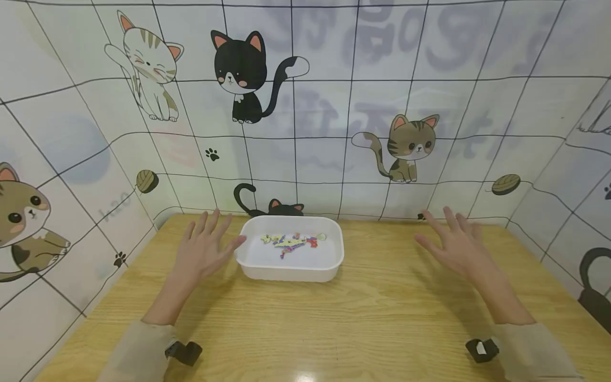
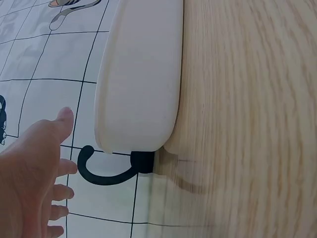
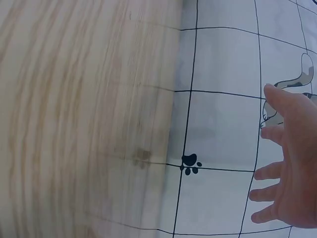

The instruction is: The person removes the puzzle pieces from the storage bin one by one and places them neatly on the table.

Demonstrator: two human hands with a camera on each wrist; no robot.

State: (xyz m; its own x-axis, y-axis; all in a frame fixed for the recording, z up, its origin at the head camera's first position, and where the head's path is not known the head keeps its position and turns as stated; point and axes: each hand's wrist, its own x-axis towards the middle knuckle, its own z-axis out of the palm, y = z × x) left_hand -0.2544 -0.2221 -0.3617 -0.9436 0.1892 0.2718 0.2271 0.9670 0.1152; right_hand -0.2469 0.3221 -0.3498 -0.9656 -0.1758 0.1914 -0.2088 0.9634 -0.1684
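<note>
A white plastic tub [image 1: 288, 273] stands on the wooden table near the back wall, and its outer side fills the upper middle of the left wrist view. Inside it lie several small, flat, colourful pieces [image 1: 291, 243], too small to make out. My left hand [image 1: 204, 246] is spread just left of the tub, its thumb close to the rim and nothing in its fingers. Well to the right, my right hand [image 1: 455, 245] hovers over the table with fingers apart, holding nothing. In the right wrist view its fingers [image 3: 270, 171] are extended before the wall.
The wooden table [image 1: 305, 329] reaches the back wall [image 1: 320, 111], a white sheet with a black grid and printed cats. Similar sheets close off both sides. A black strap device [image 1: 183, 353] sits on the left wrist, another [image 1: 482, 350] on the right.
</note>
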